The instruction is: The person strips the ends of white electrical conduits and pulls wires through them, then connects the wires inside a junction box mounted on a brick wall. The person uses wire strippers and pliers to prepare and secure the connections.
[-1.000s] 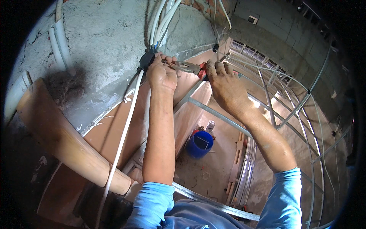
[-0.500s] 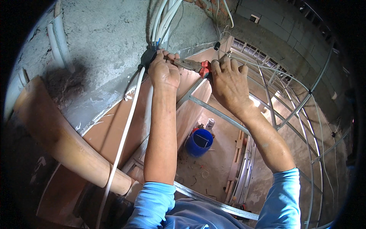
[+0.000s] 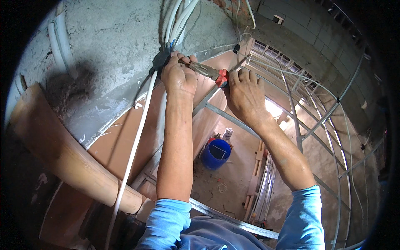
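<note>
Pliers with red-and-dark handles are gripped in my right hand, its fingers wrapped round the handles. The metal jaws point left to the fingertips of my left hand. That hand is closed, fingers curled, against a black junction piece on the wall; what it pinches by the jaws is too small to make out. Several white cables enter the black piece from above, with a bit of blue wire at its top. One white cable hangs from it past my left forearm.
A thick tan pipe curves along the lower left. Metal framing bars cross beneath my arms and to the right. Far below, a blue bucket and a bundle of long metal strips sit on the floor. Rough concrete wall rises behind.
My right hand and the pliers have shifted slightly left and down, the jaws still at my left fingertips. My left hand stays nearly in place at the black piece.
</note>
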`<action>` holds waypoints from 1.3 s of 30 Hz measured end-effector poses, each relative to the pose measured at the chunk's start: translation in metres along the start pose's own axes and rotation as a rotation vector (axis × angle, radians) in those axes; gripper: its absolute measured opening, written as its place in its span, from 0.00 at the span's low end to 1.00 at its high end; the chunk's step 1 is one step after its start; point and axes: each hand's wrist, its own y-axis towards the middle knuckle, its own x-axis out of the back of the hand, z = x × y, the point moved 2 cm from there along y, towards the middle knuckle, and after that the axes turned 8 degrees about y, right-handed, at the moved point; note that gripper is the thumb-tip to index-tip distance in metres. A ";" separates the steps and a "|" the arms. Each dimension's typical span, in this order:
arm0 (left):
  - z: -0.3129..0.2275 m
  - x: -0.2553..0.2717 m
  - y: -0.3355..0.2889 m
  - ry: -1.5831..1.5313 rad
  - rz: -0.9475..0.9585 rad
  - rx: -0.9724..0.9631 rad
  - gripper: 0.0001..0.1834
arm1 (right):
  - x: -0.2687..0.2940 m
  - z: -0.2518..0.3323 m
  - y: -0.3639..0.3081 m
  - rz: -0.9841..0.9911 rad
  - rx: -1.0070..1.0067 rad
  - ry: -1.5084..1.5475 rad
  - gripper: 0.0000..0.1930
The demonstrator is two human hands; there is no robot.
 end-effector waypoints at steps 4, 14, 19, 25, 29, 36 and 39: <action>-0.001 0.001 0.001 -0.016 0.016 0.019 0.07 | 0.008 -0.004 0.005 -0.013 0.026 -0.006 0.18; -0.007 0.006 0.005 0.001 0.056 0.076 0.11 | 0.002 -0.027 0.017 1.165 -0.428 1.255 0.17; -0.006 0.006 0.005 0.080 0.023 0.036 0.10 | -0.022 -0.020 0.012 1.455 -0.516 2.111 0.19; 0.002 0.005 0.004 0.096 -0.025 -0.034 0.08 | 0.011 -0.026 0.000 0.517 -0.025 0.681 0.21; 0.004 0.008 0.006 0.063 0.001 -0.017 0.07 | 0.020 -0.009 -0.008 0.210 0.011 0.277 0.25; 0.003 0.009 0.007 0.064 -0.023 -0.014 0.09 | 0.012 0.003 -0.006 0.174 -0.002 -0.008 0.29; 0.002 0.007 0.006 0.047 -0.025 -0.012 0.09 | 0.012 0.008 -0.004 0.124 0.009 -0.039 0.25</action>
